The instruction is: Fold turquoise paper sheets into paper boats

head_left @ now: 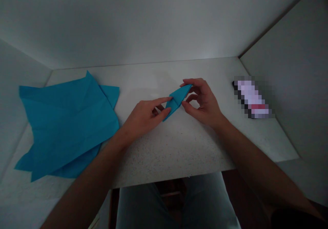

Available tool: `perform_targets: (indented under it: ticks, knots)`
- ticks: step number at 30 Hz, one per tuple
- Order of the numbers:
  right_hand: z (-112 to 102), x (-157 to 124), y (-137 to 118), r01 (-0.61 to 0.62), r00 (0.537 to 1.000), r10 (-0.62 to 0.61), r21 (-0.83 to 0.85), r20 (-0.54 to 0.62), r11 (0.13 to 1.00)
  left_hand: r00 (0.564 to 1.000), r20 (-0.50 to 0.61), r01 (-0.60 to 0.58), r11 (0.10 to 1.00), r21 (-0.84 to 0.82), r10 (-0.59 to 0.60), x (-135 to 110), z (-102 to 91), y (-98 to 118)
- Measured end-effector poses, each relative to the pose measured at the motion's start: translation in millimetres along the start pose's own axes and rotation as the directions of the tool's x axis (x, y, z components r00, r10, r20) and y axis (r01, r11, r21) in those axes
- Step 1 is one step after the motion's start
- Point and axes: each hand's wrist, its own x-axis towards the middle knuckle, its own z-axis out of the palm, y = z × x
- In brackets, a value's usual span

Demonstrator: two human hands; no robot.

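Note:
A small folded piece of blue paper, pointed at both ends with a crease across its middle, is held between my two hands just over the table. My left hand pinches its near left end, thumb and index finger on the upper face. On the other side, my right hand has its fingers at the far right tip and its thumb against the lower right edge. The paper's underside and some of my fingertips are hidden.
Large creased blue paper sheets lie stacked at the left of the speckled white table. A phone, blurred out, lies at the right. Walls stand behind and at both sides. My legs are below the front edge.

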Motion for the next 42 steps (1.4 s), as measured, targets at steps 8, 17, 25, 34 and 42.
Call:
perform_targets:
  ticks: [8,17,25,34,42]
  knots:
    - [8,-3,-1,0.001,1.0,-0.001,0.001,0.031,1.0,0.998,0.034,0.048,0.997,0.065,-0.051,-1,6.2,6]
    - [17,-6,0,0.092,0.995,-0.088,-0.095,0.045,0.991,0.993,-0.076,0.1,0.992,0.076,-0.094,-4,20.2,17]
    - [10,-1,0,0.03,0.999,-0.032,-0.136,-0.011,0.99,0.984,-0.116,0.11,0.975,-0.195,-0.134,-2,11.6,12]
    - [4,2,3,-0.144,0.988,0.15,-0.181,0.019,0.973,0.976,-0.104,0.131,0.901,-0.414,-0.19,5,14.9,1]
    - [8,1,2,-0.216,0.974,0.224,-0.133,0.046,0.967,0.991,-0.063,0.094,0.948,-0.303,-0.118,-1,15.0,7]
